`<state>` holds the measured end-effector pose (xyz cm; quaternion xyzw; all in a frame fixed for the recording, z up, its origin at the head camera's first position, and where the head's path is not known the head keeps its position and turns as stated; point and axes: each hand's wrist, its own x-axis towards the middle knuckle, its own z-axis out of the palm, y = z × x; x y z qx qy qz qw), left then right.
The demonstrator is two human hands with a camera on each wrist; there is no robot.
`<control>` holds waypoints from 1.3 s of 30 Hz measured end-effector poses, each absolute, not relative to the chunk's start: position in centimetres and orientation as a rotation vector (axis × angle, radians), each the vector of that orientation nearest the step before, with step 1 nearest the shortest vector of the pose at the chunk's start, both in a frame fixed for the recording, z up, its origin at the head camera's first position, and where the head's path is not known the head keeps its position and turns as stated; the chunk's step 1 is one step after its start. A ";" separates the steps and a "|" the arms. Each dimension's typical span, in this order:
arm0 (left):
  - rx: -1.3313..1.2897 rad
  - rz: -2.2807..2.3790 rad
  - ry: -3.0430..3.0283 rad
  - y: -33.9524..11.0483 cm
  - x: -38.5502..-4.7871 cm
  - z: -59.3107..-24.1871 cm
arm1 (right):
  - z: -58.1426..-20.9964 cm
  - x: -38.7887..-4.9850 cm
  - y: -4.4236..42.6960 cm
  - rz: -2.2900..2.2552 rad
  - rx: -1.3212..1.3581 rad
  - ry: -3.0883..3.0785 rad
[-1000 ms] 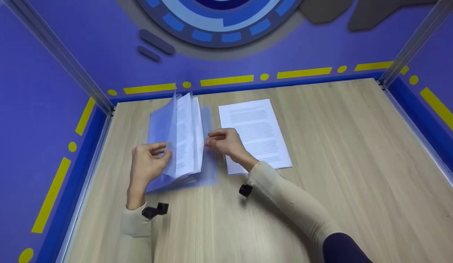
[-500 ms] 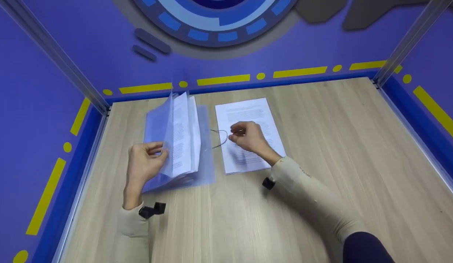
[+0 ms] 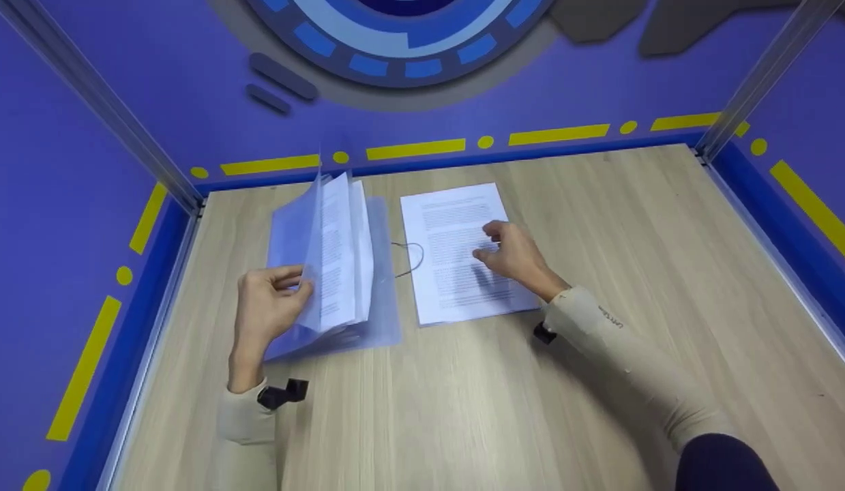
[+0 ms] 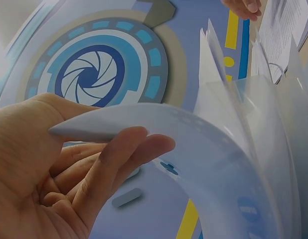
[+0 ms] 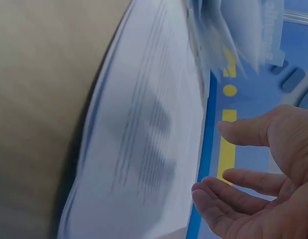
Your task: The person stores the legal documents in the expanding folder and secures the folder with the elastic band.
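Observation:
My left hand (image 3: 269,307) pinches the edge of a clear plastic folder's raised cover (image 4: 214,144) between thumb and fingers. Inside the bluish translucent folder (image 3: 384,320), several printed sheets (image 3: 337,266) and clear leaves stand tilted and fanned. A thin dark cord or elastic loop (image 3: 421,254) sticks out from the folder's right side onto the edge of a separate stack of printed paper (image 3: 449,300). Over that stack hovers my right hand (image 3: 521,256), thumb and fingers spread apart and holding nothing. In the right wrist view its shadow falls on the printed paper (image 5: 139,149).
Both lie on a light wooden tabletop (image 3: 422,423). A blue-purple wall (image 3: 211,116) with yellow marks closes off the back, and side panels (image 3: 47,204) rise at left and right with metal corner posts (image 3: 108,102).
My right hand has moved right from the folder's edge to over the paper stack, its fingers spreading. The cord loop has come into view. My left hand keeps its hold on the cover.

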<state>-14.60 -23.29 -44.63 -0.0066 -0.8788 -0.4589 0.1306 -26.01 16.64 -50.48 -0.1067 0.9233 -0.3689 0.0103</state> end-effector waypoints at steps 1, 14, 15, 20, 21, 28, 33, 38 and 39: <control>-0.020 -1.335 -2.552 -23.3 -14.6 -44.6 | -50.6 -26.0 17.1 -1.136 -0.328 2.891; -0.019 -1.335 -2.552 -23.2 -14.6 -44.5 | -52.3 -25.6 20.6 -1.017 -0.271 2.950; -0.017 -1.341 -2.552 -23.2 -14.7 -44.5 | -52.4 -25.5 20.6 -1.013 -0.268 2.952; -0.018 -1.349 -2.551 -23.3 -14.7 -44.6 | -52.6 -25.4 20.4 -1.017 -0.227 2.950; -0.019 -1.347 -2.551 -23.3 -14.7 -44.6 | -52.6 -25.4 20.4 -1.019 -0.219 2.947; -0.021 -1.335 -2.561 -23.2 -14.6 -44.6 | -52.4 -25.7 20.2 -1.031 -0.125 2.931; -0.019 -1.340 -2.557 -23.2 -14.6 -44.6 | -51.9 -25.9 19.8 -0.987 -0.060 2.928; -0.031 -1.334 -2.551 -23.2 -14.6 -44.7 | -51.5 -25.9 19.3 -0.898 -0.005 2.922; -0.036 -1.332 -2.549 -23.2 -14.5 -44.7 | -51.4 -25.9 19.2 -0.879 0.004 2.918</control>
